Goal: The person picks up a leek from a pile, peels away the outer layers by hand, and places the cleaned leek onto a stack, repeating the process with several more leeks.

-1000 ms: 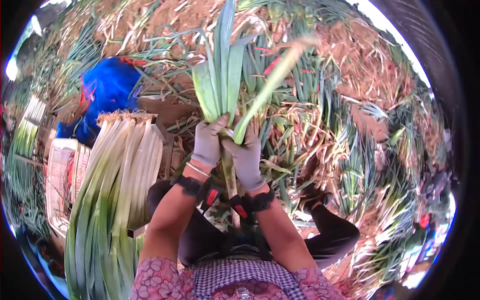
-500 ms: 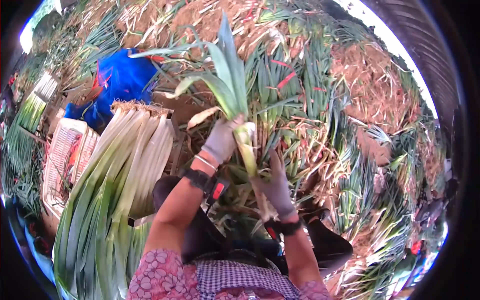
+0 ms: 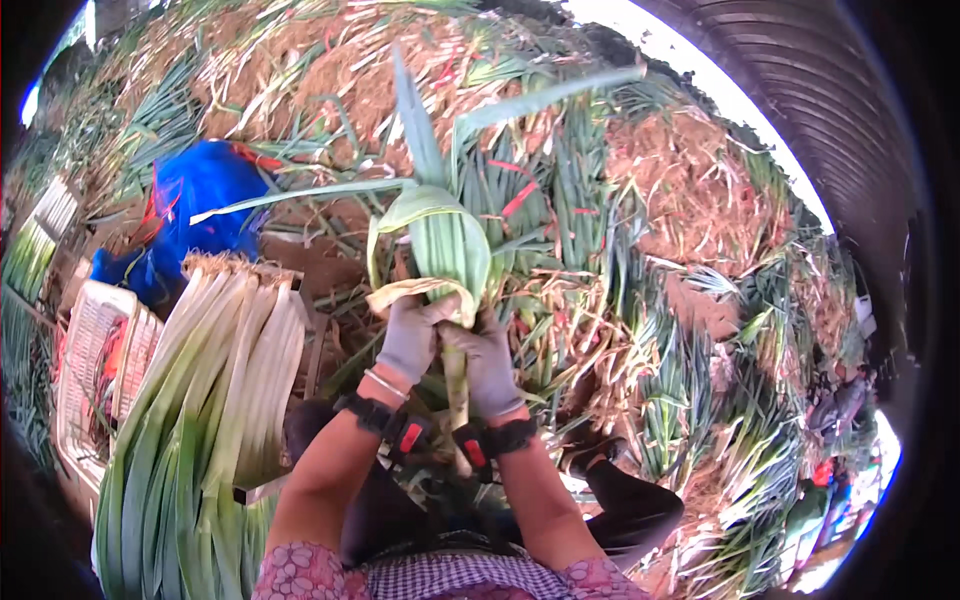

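Observation:
Both of my gloved hands meet at the neck of one leek [image 3: 447, 240], in front of my lap. My left hand [image 3: 408, 338] is closed at the base of its leaves, beside a curled yellowish outer leaf. My right hand [image 3: 484, 362] is closed around the same neck, just right of the left one. Green leaves fan out above my hands, one folded over. The pale stem hangs below, its lower end partly hidden between my wrists. To my left lies a stack of leeks [image 3: 225, 370], white stems and roots pointing away from me.
A pale woven plastic basket [image 3: 88, 350] stands left of the stack. Behind it lies a heap of blue netting [image 3: 205, 195]. Tied leek bundles [image 3: 515, 195], loose leaves and straw-coloured trimmings cover the ground ahead and right. A dark ribbed covering [image 3: 800, 90] curves at the upper right.
My right hand has moved up the stem to the neck, close beside my left hand. The leek's leaves have spread and folded. My view has shifted slightly to the right.

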Tool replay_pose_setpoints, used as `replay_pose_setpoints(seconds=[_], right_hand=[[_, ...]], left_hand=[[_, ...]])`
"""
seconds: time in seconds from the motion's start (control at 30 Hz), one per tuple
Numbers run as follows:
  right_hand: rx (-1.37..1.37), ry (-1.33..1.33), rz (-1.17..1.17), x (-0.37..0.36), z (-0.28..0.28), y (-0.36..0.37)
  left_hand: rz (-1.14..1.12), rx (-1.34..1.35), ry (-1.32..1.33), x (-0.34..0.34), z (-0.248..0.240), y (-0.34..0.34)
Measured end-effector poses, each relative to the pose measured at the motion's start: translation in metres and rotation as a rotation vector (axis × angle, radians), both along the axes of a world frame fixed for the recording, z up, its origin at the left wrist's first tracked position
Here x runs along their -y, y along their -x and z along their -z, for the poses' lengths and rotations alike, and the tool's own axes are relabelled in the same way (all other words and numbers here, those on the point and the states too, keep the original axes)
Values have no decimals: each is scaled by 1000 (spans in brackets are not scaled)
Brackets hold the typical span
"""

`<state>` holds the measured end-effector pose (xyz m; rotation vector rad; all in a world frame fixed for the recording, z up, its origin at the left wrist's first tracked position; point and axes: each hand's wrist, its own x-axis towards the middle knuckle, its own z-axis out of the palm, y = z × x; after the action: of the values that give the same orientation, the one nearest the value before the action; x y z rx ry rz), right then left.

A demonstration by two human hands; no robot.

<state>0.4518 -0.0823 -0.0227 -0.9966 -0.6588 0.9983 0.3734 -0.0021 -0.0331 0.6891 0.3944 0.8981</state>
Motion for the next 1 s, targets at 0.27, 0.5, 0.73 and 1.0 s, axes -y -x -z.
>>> replay_pose_setpoints(seconds=[0.27,0.5,0.73,1.0], right_hand=[[-85,-144,173,-9,-12,20],[312,146,203,39,34,6],[429,825,-323,176,105,-38],[1407,1357,-414,272,199,-130]], left_hand=[[-141,-106,-191,-7,5,4],[-515,-651,-799,-28,43,7],[-452,104,-120,-58,42,38],[-633,102,-179,-81,-28,85]])
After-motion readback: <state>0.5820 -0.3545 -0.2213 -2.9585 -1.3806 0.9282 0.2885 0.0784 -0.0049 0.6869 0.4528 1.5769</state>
